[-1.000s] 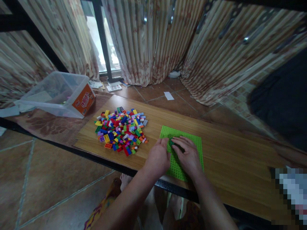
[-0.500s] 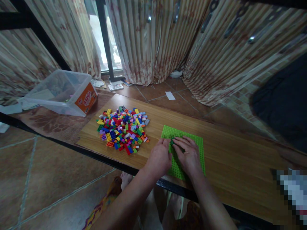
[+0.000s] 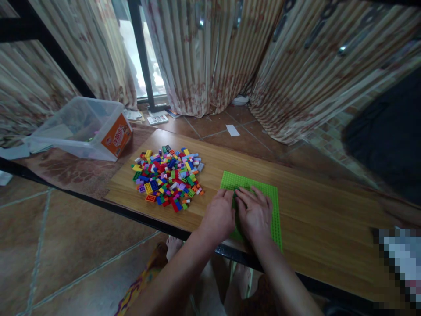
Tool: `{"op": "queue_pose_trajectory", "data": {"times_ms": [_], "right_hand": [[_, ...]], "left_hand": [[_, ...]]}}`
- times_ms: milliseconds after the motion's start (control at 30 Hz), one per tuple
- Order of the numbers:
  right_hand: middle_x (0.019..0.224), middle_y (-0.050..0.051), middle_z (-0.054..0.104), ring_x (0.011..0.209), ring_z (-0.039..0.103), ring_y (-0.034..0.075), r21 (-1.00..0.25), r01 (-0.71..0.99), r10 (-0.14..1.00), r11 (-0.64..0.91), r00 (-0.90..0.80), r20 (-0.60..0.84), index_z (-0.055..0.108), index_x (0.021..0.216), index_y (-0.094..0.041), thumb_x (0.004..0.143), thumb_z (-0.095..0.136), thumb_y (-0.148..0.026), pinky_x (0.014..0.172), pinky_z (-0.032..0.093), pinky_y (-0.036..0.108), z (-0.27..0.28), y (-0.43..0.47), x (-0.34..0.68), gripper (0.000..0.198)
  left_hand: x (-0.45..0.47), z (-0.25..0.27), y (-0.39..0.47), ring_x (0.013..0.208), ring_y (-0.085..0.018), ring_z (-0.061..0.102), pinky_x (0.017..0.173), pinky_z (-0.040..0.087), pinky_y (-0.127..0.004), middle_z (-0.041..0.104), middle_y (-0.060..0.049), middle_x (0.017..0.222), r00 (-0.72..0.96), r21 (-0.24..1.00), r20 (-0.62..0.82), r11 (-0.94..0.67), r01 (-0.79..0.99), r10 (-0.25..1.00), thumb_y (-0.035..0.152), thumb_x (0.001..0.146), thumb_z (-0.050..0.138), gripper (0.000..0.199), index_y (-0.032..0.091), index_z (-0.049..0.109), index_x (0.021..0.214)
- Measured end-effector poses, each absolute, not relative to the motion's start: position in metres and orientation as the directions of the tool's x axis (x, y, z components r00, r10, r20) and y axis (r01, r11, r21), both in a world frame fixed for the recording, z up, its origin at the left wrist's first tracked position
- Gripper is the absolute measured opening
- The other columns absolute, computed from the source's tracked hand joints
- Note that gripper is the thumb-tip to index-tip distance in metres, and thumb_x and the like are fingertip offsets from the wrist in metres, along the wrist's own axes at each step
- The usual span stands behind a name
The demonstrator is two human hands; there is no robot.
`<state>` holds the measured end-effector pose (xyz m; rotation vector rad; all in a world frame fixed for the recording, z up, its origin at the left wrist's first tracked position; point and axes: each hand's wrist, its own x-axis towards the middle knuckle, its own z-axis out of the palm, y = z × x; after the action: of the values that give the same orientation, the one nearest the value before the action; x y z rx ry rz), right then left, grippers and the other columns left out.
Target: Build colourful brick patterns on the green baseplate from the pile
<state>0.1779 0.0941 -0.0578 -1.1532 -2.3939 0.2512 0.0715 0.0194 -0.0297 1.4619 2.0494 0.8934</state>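
A bright green studded baseplate (image 3: pixel 276 215) lies on the wooden board near its front edge. Over its left part, my left hand (image 3: pixel 219 213) is closed, with fingers curled and fingertips tucked out of sight beside a small dark green brick (image 3: pixel 236 191). My right hand (image 3: pixel 257 214) rests on the plate from the right, its thumb and fingers bent around that brick. The two hands almost touch. Most of the brick is covered by fingers, so whether it sits on the studs cannot be made out.
To the left, a loose pile of mixed coloured bricks (image 3: pixel 169 177) spreads over the wooden board (image 3: pixel 315 219). Beyond it stands a clear plastic bin (image 3: pixel 79 127) with an orange label. A pixelated object (image 3: pixel 403 259) is at the right edge. Curtains (image 3: pixel 210 57) hang behind.
My right hand has shifted slightly left, closer to my left hand, with its fingers drawn in around the dark green brick. The left hand stays about where it was.
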Motion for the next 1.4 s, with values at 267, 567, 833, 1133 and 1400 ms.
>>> {"op": "queue_pose_trajectory", "data": {"times_ms": [267, 567, 833, 1133, 1400], "right_hand": [[0.124, 0.005, 0.064, 0.126, 0.044, 0.028, -0.444, 0.659, 0.794, 0.607, -0.527, 0.304, 0.068, 0.113, -0.024, 0.093, 0.043, -0.028, 0.104, 0.028, 0.052, -0.06, 0.087, 0.178, 0.032], [0.125, 0.01, 0.061, 0.116, 0.055, 0.023, -0.763, 0.478, 0.898, 0.436, -0.291, 0.331, 0.057, 0.125, -0.02, 0.091, 0.042, -0.03, 0.1, 0.041, 0.044, -0.046, 0.105, 0.2, 0.039], [0.107, 0.011, 0.069, 0.102, 0.062, 0.023, -0.816, 0.451, 0.932, 0.362, -0.204, 0.3, 0.069, 0.101, -0.018, 0.086, 0.048, -0.028, 0.094, 0.046, 0.042, -0.039, 0.112, 0.217, 0.028], [0.099, 0.008, 0.072, 0.091, 0.066, 0.022, -0.816, 0.455, 0.93, 0.358, -0.251, 0.268, 0.07, 0.096, -0.021, 0.086, 0.045, -0.025, 0.085, 0.051, 0.039, -0.032, 0.11, 0.221, 0.027], [0.098, 0.008, 0.072, 0.089, 0.067, 0.021, -0.831, 0.411, 0.921, 0.375, -0.271, 0.281, 0.07, 0.096, -0.021, 0.086, 0.046, -0.024, 0.084, 0.051, 0.036, -0.033, 0.107, 0.229, 0.027]], "left_hand": [[0.072, -0.03, 0.02, 0.108, -0.022, 0.057, 0.097, 0.047, -0.035, 0.054, -0.013, 0.121, -0.29, 0.675, 0.027, 0.196, 0.711, 0.957, 0.01, 0.081, 0.044, 0.039, 0.013, 0.052, 0.119], [0.074, -0.03, 0.024, 0.111, -0.022, 0.057, 0.099, 0.047, -0.036, 0.053, -0.013, 0.126, -0.345, 0.626, 0.045, 0.243, 0.741, 0.938, 0.011, 0.083, 0.044, 0.043, 0.013, 0.049, 0.126], [0.08, -0.039, 0.033, 0.131, -0.025, 0.042, 0.106, 0.039, -0.042, 0.049, -0.015, 0.137, -0.202, 0.361, 0.17, 0.13, 0.924, 0.964, 0.017, 0.09, 0.04, 0.041, 0.012, 0.049, 0.13], [0.088, -0.022, 0.039, 0.107, -0.027, 0.056, 0.085, 0.048, -0.041, 0.05, -0.009, 0.14, -0.181, 0.104, 0.001, 0.18, 0.978, 0.983, 0.003, 0.081, 0.037, 0.052, 0.015, 0.052, 0.129], [0.098, -0.02, 0.045, 0.1, -0.026, 0.057, 0.085, 0.046, -0.044, 0.056, -0.012, 0.13, -0.192, 0.037, 0.036, 0.191, 0.981, 0.981, 0.003, 0.084, 0.034, 0.046, 0.017, 0.06, 0.119]]}}
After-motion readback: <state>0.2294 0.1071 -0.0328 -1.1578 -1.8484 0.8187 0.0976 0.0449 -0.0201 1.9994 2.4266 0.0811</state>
